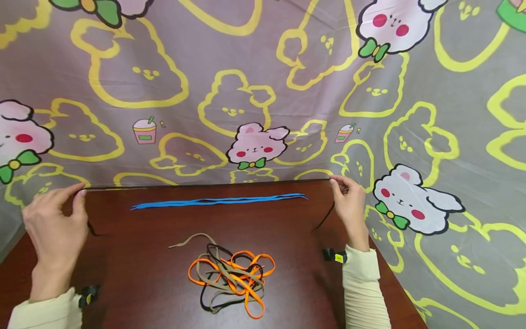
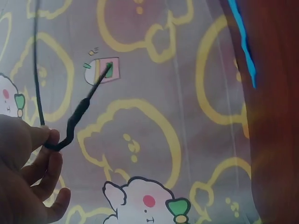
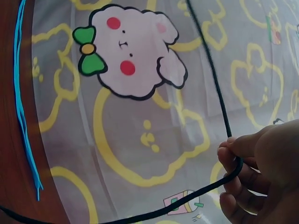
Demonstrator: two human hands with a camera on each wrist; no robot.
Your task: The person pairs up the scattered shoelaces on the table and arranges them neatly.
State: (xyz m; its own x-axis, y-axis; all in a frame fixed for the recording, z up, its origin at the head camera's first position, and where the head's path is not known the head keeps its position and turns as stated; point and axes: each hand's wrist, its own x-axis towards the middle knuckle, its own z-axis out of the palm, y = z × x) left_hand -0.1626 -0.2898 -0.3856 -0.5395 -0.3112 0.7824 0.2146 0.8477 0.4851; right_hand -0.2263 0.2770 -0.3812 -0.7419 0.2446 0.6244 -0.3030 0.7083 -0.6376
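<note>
A black shoelace (image 1: 230, 184) is stretched straight between both hands, above the far side of the table. My left hand (image 1: 57, 224) pinches it near one end between thumb and forefinger, and a short black tail (image 2: 77, 114) hangs from the grip. At the right, my right hand (image 1: 349, 201) pinches the lace the same way, with a longer loose end (image 3: 187, 200) drooping below. Blue laces (image 1: 218, 201) lie side by side, nearly straight, just in front of the taut lace. Closer to me sits a tangled pile of orange (image 1: 248, 278), beige (image 1: 201, 267) and dark laces (image 1: 204, 299).
The brown table (image 1: 144, 274) is bordered at the back and right by a grey curtain (image 1: 263, 55) printed with yellow outlines and cartoon rabbits. Small black devices (image 1: 88, 296) are strapped at both wrists by the cream sleeves (image 1: 363, 288).
</note>
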